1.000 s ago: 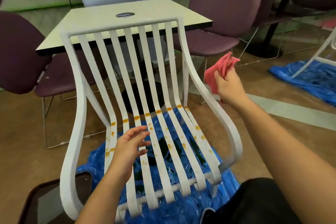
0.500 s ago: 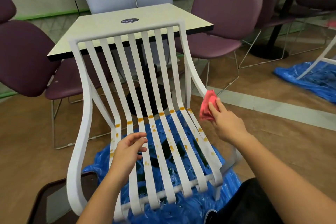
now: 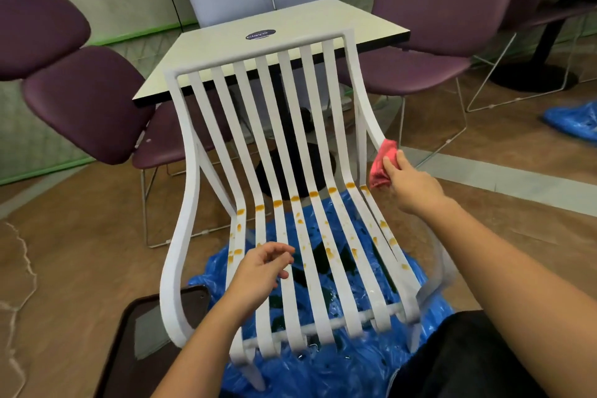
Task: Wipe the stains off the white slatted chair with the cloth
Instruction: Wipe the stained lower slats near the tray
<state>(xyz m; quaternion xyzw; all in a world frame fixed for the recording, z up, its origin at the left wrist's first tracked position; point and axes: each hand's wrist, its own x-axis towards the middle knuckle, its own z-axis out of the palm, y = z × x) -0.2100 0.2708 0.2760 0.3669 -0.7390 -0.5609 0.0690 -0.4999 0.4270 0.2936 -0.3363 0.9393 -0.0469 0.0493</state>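
Cloth (image 3: 382,168) — in right hand (image 3: 413,186)

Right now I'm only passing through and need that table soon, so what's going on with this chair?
A person is cleaning the white slatted chair, which stands on blue plastic sheeting. The right hand holds a pink cloth against the chair's right armrest, near the seat bend. The left hand hovers open over the seat slats, gripping nothing. Orange stains are on the slats along the bend and down the seat, so the wiping there is not yet done.
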